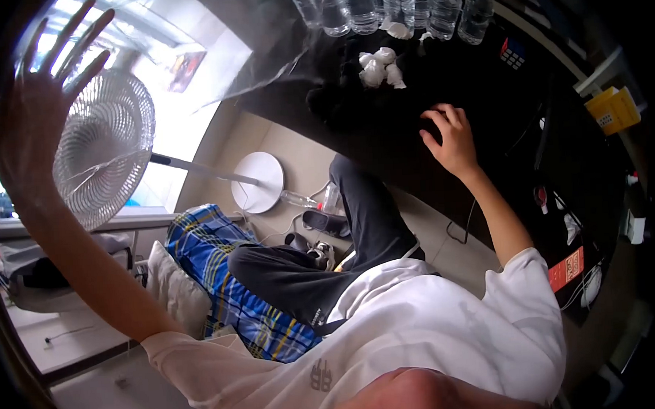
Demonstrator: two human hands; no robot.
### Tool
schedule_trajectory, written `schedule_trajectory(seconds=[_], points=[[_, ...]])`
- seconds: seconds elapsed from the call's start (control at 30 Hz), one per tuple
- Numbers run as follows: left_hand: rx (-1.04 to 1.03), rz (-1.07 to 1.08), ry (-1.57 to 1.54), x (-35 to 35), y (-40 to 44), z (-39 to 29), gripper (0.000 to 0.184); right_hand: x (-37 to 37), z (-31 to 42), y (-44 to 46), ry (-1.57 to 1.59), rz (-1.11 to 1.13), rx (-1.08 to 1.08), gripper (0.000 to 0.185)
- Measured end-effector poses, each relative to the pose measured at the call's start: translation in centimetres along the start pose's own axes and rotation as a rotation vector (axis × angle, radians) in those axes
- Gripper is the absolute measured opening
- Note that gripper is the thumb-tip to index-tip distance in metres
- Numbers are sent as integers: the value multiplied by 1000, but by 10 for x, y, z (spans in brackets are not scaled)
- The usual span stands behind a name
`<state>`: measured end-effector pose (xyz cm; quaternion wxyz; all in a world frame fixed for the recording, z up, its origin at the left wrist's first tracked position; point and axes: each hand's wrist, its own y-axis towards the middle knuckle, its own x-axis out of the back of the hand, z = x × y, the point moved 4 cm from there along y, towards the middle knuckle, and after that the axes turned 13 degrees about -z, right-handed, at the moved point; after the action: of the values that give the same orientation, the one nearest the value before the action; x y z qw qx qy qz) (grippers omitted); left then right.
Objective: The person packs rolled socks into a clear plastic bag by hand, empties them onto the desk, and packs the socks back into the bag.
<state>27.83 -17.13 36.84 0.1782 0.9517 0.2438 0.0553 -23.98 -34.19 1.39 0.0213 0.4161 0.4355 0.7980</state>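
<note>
My left hand [35, 118] is raised at the upper left with its fingers spread, in front of a white fan [105, 145]. A clear, shiny film [278, 71] shows between it and the table; I cannot tell whether the hand touches it. My right hand [453, 142] is at the dark table [383, 140], fingers a little bent, thumb apart, nothing visible in it. White crumpled pieces [380, 67] lie beyond it, below a row of clear plastic bottles [359, 9].
A colored cube [512, 52], a yellow box [613, 110] and a red card [566, 268] are at the right. Cables run along the table. A bottle [332, 200] and shoes lie on the floor. Blue plaid cloth [228, 282] is beside my legs.
</note>
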Motion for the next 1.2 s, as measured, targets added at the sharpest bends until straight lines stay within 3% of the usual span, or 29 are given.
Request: schedule_trajectory(seconds=[0.3, 0.37, 0.5, 0.6, 0.63, 0.7, 0.77, 0.83, 0.93, 1.03, 1.13, 1.2], points=[[247, -336, -255, 106, -218, 142, 54, 7, 12, 8, 77, -14, 80, 25], [334, -382, -329, 112, -285, 183, 60, 15, 25, 11, 176, -45, 55, 37], [484, -424, -595, 96, -420, 245, 71, 16, 78, 1, 797, 42, -237, 66], [583, -499, -600, 84, -480, 269, 79, -10, 150, -25, 1463, 407, -459, 88], [625, -543, -536, 87, -491, 271, 80, -22, 176, -34, 1568, 571, -529, 96], [737, -604, -343, 101, -508, 274, 83, -44, 214, -37, 1471, 802, -530, 72], [806, -638, -227, 127, -525, 277, 84, -63, 238, -53, 1184, 927, -324, 40], [887, -728, 295, 172, -539, 294, 82, -69, 270, -67, 1078, 1012, -181, 29], [614, -778, 851, 236, -500, 301, 70, -60, 311, -93, 1122, 1142, -129, 31], [444, -774, 1183, 293, -430, 332, 60, -48, 335, -115, 1155, 1227, -94, 31], [574, -765, 1364, 360, -398, 421, 68, -35, 344, -121, 1209, 1235, -29, 28], [780, -790, 1313, 391, -388, 457, 72, -22, 348, -113, 1138, 1081, 250, 32]])
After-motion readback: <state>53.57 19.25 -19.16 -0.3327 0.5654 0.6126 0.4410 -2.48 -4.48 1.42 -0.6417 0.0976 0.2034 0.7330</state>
